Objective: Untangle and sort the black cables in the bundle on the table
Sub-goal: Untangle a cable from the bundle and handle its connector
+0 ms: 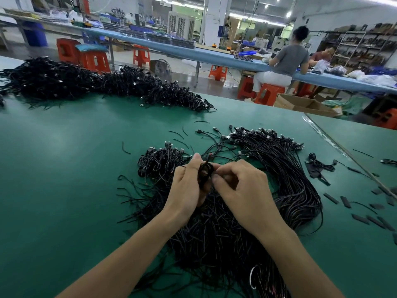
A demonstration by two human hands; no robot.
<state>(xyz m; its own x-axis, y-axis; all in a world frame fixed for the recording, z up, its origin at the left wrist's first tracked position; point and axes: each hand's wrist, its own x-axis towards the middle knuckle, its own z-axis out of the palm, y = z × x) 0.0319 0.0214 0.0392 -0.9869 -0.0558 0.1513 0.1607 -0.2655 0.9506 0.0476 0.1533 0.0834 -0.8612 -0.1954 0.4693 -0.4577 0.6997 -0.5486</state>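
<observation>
The person is working on one single cable taken from the bundle point(214, 233). The bundle lies on the green table point(64, 168) directly under and in front of both forearms, as a thick mass of black cables spreading toward the camera. The left hand point(189, 183) is raised a little above this mass. Its fingers are curled round a small coil of black cable point(205, 172), and the thumb and index finger close on the upper part of it. The right hand point(242, 186) is just beside it and touches the same coil from the right. Its fingertips are bent inward and seem to pinch a thin end or a tie at the coil, but I cannot tell what exactly is between them, because the fingers hide it. I judge that the step in hand is the opening of one coil, or the taking off of its tie. The task looks far from finished: a group of coiled cables point(159, 162) waits just behind the left hand, while a long arc of straightened cables point(290, 168), with the plugs lined together, lies to the right. The next move, in my opinion, asks the right hand to draw the free end away while the left holds the coil firmly. After that the cable should be laid along the arc, plug beside plugs. Short black strips point(345, 201) lie scattered on the right part of the table.
</observation>
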